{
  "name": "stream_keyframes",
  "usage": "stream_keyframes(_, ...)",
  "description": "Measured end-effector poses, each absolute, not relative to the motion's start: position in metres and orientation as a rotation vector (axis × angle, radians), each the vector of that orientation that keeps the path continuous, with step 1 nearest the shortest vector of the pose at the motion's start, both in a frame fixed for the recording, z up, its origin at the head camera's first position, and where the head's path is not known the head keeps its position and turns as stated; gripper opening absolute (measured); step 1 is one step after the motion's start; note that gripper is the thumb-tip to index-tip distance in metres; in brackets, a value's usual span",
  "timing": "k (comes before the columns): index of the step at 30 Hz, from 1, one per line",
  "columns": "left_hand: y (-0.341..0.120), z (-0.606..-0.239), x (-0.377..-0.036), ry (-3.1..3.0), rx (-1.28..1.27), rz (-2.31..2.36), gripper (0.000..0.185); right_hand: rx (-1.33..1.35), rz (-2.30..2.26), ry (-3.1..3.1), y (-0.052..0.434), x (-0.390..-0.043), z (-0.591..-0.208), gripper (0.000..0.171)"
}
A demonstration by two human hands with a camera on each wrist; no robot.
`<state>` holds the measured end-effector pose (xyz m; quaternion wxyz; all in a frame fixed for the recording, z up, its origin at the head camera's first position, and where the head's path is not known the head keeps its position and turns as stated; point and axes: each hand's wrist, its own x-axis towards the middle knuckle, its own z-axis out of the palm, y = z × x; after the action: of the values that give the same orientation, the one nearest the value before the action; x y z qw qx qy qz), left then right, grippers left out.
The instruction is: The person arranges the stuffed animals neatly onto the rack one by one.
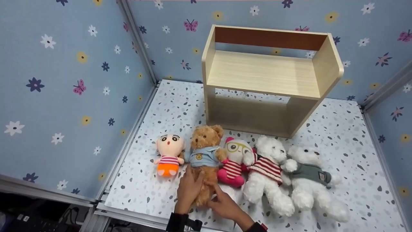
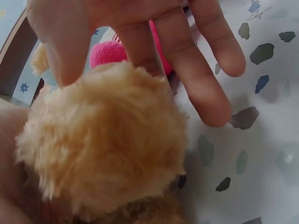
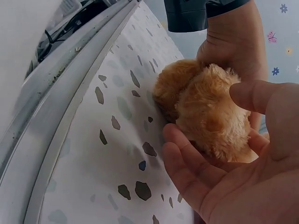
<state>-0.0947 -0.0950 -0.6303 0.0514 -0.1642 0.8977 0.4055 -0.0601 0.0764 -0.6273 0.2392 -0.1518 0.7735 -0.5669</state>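
Both hands hold the brown bear [image 1: 204,154]: left hand [image 1: 188,188] round its body, right hand [image 1: 223,203] cupping its legs

Wooden shelf [image 1: 267,74] behind four other plush toys (two white bears [image 1: 267,167])

Pale wooden shelf unit [image 1: 270,80] stands at back of speckled white bench [image 1: 347,141]. Blue walls [image 1: 64,80] with flower and butterfly print behind and beside shelf unit.
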Motion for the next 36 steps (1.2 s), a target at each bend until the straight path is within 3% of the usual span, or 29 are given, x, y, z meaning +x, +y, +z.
stream_keyframes(17, -0.101, -0.642, -0.097, 2.638, -0.516, 1.320, 0.078, -0.167, -1.665, 2.082, 0.067, -0.063, -0.636, 0.035)
stream_keyframes(36, -0.104, -0.645, -0.096, 2.518, -0.563, 1.576, 0.063, -0.200, -1.683, 2.145, 0.068, -0.067, -0.633, 0.037)
